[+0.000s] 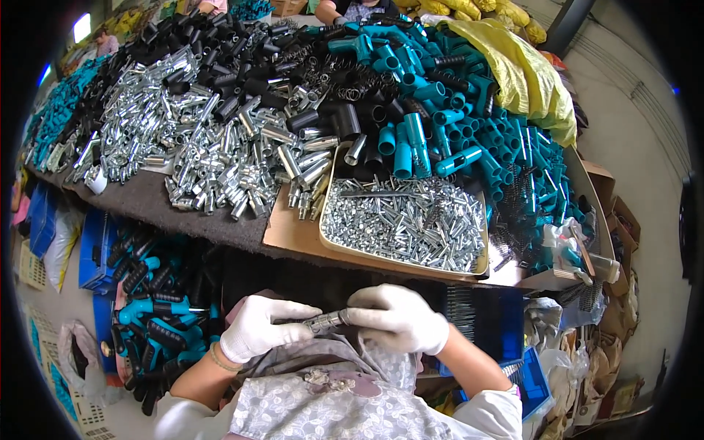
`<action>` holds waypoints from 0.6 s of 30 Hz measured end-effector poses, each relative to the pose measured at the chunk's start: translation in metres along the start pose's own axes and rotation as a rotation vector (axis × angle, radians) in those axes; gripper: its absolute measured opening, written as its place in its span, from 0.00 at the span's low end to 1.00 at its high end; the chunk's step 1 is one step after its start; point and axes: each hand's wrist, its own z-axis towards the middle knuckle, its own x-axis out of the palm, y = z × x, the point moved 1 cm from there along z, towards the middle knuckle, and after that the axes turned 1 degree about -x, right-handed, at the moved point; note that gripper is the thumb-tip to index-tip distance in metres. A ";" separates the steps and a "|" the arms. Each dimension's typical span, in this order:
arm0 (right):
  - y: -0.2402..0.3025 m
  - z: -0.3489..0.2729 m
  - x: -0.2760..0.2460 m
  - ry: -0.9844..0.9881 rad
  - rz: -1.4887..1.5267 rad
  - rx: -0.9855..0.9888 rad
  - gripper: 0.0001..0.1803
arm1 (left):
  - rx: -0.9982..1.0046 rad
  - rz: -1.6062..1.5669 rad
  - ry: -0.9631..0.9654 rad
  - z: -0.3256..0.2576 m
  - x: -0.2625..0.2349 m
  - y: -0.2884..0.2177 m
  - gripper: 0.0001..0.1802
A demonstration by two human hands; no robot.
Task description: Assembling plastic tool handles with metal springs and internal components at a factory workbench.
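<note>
Above my lap, my left hand (265, 327) in a white glove grips one end of a small silvery metal cylindrical part (323, 321). The gloved fingers of my right hand (400, 317) close around its other end, so both ends are partly hidden. In front of my hands, at the table's near edge, a cream tray (402, 262) is filled with small shiny metal pins. A heap of silvery metal sleeves (220, 158) lies to the tray's left. Teal plastic housings (440, 132) are piled behind it and to its right.
Black tubes (242, 66) and springs lie at the back. A yellow sack (524, 73) drapes over the right side. Below the table's left edge, teal-and-black tools (165, 315) fill a bin. Blue crates (532, 385) stand at my right. Part of another person (359, 10) shows across the table.
</note>
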 end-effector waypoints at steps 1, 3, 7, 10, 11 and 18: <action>0.003 0.008 -0.020 -0.005 -0.106 0.013 0.19 | 0.007 0.003 -0.002 0.000 0.000 0.000 0.20; -0.012 0.015 -0.055 -0.357 -0.295 0.042 0.15 | 0.199 0.173 -0.127 -0.004 0.001 0.000 0.20; -0.087 0.054 -0.123 -0.631 -0.658 0.338 0.09 | 0.306 0.314 -0.191 -0.001 0.014 -0.011 0.20; -0.114 0.088 -0.141 -0.462 -0.742 0.696 0.21 | 0.469 0.460 -0.188 0.000 0.023 -0.016 0.19; -0.119 0.104 -0.139 -0.318 -0.742 0.841 0.25 | 0.510 0.466 -0.211 0.000 0.025 -0.017 0.18; -0.128 0.103 -0.156 -0.663 -0.566 0.602 0.23 | 0.490 0.489 -0.281 0.001 0.023 -0.019 0.19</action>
